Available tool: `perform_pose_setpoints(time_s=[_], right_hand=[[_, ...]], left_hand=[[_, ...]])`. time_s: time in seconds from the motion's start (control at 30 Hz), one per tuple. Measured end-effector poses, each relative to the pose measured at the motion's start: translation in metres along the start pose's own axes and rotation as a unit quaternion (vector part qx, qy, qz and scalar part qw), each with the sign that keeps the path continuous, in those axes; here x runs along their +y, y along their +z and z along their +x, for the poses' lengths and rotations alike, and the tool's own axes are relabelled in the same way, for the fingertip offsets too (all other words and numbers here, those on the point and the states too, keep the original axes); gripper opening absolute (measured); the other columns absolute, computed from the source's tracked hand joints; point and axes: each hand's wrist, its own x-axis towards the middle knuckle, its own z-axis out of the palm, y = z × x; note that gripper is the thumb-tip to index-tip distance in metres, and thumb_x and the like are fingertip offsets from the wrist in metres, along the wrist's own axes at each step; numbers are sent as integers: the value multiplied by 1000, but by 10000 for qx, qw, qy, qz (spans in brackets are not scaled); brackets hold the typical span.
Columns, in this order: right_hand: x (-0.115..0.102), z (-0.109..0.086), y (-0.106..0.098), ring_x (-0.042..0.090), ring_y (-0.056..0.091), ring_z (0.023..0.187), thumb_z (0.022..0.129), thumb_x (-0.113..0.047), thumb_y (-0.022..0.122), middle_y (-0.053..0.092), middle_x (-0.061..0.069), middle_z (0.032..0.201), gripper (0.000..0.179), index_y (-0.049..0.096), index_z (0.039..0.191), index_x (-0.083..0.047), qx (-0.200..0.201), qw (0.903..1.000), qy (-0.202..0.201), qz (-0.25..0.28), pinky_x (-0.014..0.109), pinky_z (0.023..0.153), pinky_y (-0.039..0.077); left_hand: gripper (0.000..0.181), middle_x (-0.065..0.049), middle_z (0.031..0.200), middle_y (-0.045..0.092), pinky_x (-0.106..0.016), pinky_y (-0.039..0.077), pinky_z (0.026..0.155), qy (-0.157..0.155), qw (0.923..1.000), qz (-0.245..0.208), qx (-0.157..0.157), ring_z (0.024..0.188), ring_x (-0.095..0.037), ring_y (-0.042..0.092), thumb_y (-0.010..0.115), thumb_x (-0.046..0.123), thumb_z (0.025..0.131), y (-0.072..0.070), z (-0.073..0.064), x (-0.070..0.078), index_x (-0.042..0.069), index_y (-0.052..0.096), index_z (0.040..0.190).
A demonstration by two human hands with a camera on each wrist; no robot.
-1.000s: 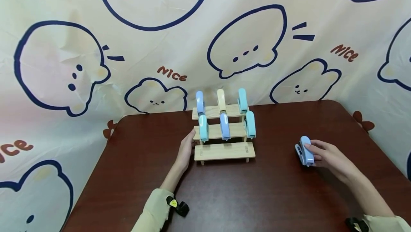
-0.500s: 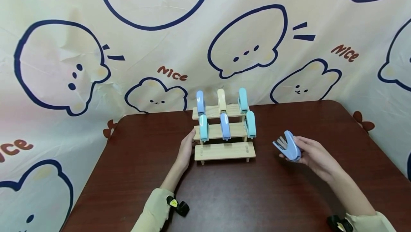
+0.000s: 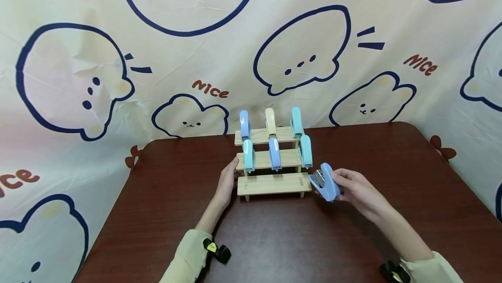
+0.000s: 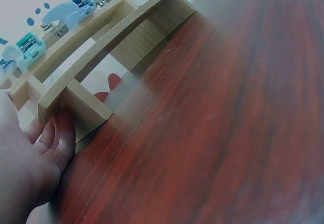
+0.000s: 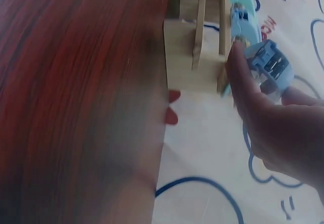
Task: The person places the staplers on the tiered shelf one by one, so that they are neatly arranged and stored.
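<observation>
My right hand (image 3: 358,190) pinches a light blue stapler (image 3: 328,183), tilted, its jaws spread toward the stand. It is at the right end of the lowest tier of a three-tier wooden stand (image 3: 274,184); whether they touch I cannot tell. In the right wrist view the blue stapler (image 5: 273,64) sits between thumb and fingers. My left hand (image 3: 225,183) grips the stand's left end; the left wrist view shows its fingers (image 4: 61,133) against the stand's side. A teal stapler (image 3: 249,156), a blue one (image 3: 274,154) and another teal one (image 3: 306,151) sit on the middle tier.
The top tier carries a blue stapler (image 3: 245,125), a cream stapler (image 3: 270,122) and a teal stapler (image 3: 296,122). All stand on a dark brown wooden table (image 3: 298,239). Behind it hangs a white cloth (image 3: 219,56) with cartoon drawings.
My right hand has carried the blue stapler left across the table, up to the stand, turning it so that its open side faces left. The left hand and the stand have stayed put.
</observation>
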Motion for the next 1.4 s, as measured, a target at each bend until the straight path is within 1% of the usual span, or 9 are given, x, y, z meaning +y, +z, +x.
perform_pose_setpoints(time_s=[0.17,0.33,0.43,0.53,0.67,0.83,0.97,1.13,1.4], right_hand=[[-1,9,23,23,62,102,111,-23,51,56,26,131,44,48,132,16,225,9993,20,-287,38,82,56],[-4,15,43,21,66,97,110,-18,51,62,25,123,41,51,130,18,325,9983,-45,-483,35,80,57],[-5,19,54,19,66,93,110,-17,52,67,23,116,39,53,128,18,521,9957,-97,-755,33,78,56],[-5,22,63,18,65,91,109,-17,54,69,19,110,37,57,125,16,822,9882,-213,-1277,33,76,53],[-1,25,76,18,62,86,106,-15,59,71,15,100,29,63,119,10,1287,9722,-382,-1920,34,74,49],[6,27,87,18,60,81,103,-15,65,72,11,95,21,68,112,4,1775,9504,-653,-2469,34,72,46],[8,29,92,21,62,84,102,-15,67,72,11,97,19,69,108,3,2054,9360,-839,-2731,36,75,47],[9,30,95,24,63,86,101,-12,67,72,14,97,18,70,106,5,2222,9295,-884,-2808,36,76,49],[10,34,93,21,55,79,101,-14,68,62,10,88,17,68,103,3,2137,9295,-925,-2860,35,72,44]], left_hand=[[69,-20,146,54,-46,50,99,-16,10000,8,-28,130,-36,55,42,56,109,0,0,0,4,46,154],[68,-19,144,56,-46,50,99,-15,10000,18,-18,128,-35,57,41,56,109,0,-1,2,5,48,153],[68,-19,145,55,-46,50,100,-22,10000,54,-1,128,-35,56,40,55,109,1,-2,3,4,47,154],[68,-18,147,53,-47,48,101,-63,10000,57,17,129,-35,55,41,54,109,2,-2,4,4,45,155],[68,-18,148,52,-47,48,101,-72,10000,40,-1,129,-35,55,42,54,109,2,-2,3,4,45,155],[68,-17,149,51,-47,48,101,-47,10000,62,30,129,-35,55,42,55,109,1,-1,2,5,45,155],[70,-18,150,51,-48,48,101,-46,10000,68,11,129,-36,55,42,55,109,0,-1,1,4,43,156],[71,-19,151,49,-48,47,102,-62,10000,60,-15,129,-36,54,41,55,109,0,-1,1,3,42,157],[70,-18,145,54,-47,48,100,-52,9999,102,4,126,-34,56,40,56,109,1,-2,3,4,45,154]])
